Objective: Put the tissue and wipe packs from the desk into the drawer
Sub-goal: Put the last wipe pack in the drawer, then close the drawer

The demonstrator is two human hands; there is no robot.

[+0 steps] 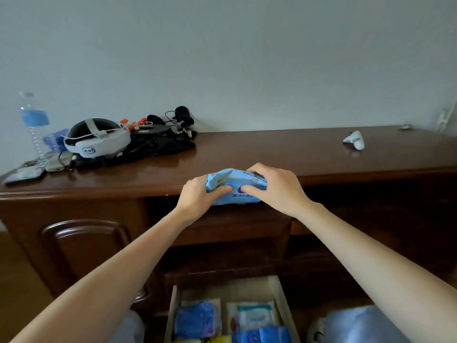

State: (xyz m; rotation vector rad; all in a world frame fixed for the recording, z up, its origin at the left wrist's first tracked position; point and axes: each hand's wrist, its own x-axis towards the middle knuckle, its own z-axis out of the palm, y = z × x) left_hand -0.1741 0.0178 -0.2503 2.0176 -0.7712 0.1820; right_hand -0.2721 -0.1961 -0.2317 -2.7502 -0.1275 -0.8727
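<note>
A light blue wipe pack [235,191] with printed lettering is held at the front edge of the dark wooden desk [272,154]. My left hand [200,196] grips its left end and my right hand [274,189] grips its right end. Below, at the bottom of the view, the open drawer [173,308] holds a blue pack [195,318] on the left, a white and green pack [254,315] on the right and more blue packs at the near edge. Another blue pack [54,141] lies at the desk's far left, partly hidden behind a headset.
A white headset [96,139], black cables and gear [163,139], a water bottle [33,122] and a phone [23,174] crowd the desk's left end. A small white crumpled item [354,140] lies at the right. A cabinet door [84,248] is left of the drawer.
</note>
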